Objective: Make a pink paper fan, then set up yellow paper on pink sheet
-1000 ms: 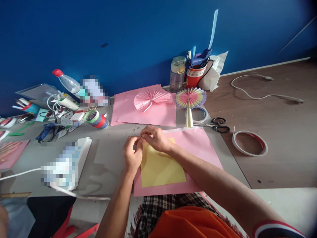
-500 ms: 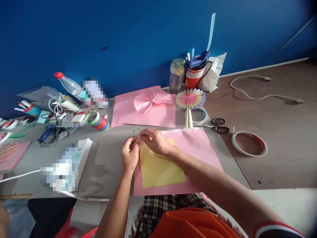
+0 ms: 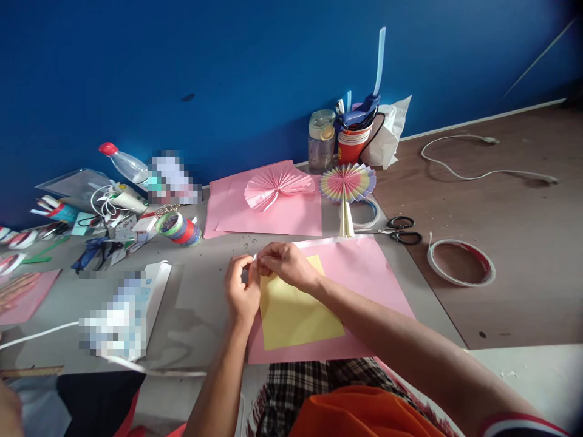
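Note:
A pink paper sheet (image 3: 382, 297) lies in front of me, with a smaller yellow sheet (image 3: 300, 315) on top. Along its far edge runs a white tape strip (image 3: 314, 242). At the sheet's far left corner my left hand (image 3: 242, 284) is closed, thumb and finger pinching a small white bit of the tape. My right hand (image 3: 286, 262) reaches over the yellow sheet and pinches at the same spot, its fingertips meeting the left ones. The fingers largely hide the tape end. Just beyond the sheet lies a pleated paper fan (image 3: 348, 182) with a pale yellow handle.
Farther back, a pink pleated fan (image 3: 277, 185) rests on pink sheets (image 3: 228, 212). To the right are scissors (image 3: 403, 230), a tape roll (image 3: 461, 263) and a white cable (image 3: 455, 173). A bottle (image 3: 321, 142) and red cup (image 3: 353, 145) stand by the wall. Another person's hand (image 3: 20, 288) is far left.
My hands stay together at the corner; the right fingers have curled in and lowered slightly beside the left ones. The view has shifted a little.

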`<state>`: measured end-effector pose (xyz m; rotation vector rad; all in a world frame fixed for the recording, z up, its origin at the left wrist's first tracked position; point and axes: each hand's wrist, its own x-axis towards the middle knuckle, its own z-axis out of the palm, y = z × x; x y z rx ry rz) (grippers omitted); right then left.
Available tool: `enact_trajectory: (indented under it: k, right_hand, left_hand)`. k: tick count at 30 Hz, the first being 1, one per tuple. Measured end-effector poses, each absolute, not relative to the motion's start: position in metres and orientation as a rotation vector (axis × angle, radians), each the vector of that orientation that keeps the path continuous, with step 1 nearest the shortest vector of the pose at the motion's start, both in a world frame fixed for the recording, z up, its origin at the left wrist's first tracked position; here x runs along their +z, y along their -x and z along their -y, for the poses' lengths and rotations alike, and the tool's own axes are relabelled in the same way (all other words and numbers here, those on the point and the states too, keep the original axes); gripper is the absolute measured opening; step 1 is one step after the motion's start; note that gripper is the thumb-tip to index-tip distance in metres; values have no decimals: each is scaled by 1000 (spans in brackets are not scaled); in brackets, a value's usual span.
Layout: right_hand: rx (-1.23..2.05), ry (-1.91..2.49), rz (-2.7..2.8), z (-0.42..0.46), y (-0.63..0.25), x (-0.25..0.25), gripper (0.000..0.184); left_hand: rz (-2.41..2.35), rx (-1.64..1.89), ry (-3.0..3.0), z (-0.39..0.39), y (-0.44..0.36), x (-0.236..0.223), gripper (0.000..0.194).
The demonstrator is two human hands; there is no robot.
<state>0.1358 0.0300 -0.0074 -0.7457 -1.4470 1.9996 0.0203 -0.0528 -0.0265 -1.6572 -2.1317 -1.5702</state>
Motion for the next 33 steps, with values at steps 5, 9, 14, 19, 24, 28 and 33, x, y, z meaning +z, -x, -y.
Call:
enact_trajectory:
  k: [5, 9, 14, 19, 24, 28, 33]
  right_hand:
    - [2219, 706, 1174, -31, -139, -3, 10]
    - [2281, 669, 1100, -32, -140, -6, 15]
    - [2282, 719, 1101, -34, -139, -8, 14]
    - [2266, 784, 1064, -36, -138, -10, 11]
    - [2212, 833, 1088, -39, -138, -11, 10]
    - [2252, 829, 1053, -41, -139, -12, 14]
    - [2294, 783, 1028, -43, -141, -13, 19]
  left_hand:
    - [1901, -1412, 1759, 51, -25, -21, 8]
    - [1945, -1433, 1780, 52, -25, -21, 12]
    - [2144, -1548, 1751, 53, -22, -23, 15]
    - [2320, -1744, 1812, 53, -20, -18, 24]
    - [2500, -2260, 1902, 56, -19, -10, 33]
    - [2544, -2254, 1811, 52, -23, -11, 27]
    - [2343, -1980, 1849, 46, -26, -20, 24]
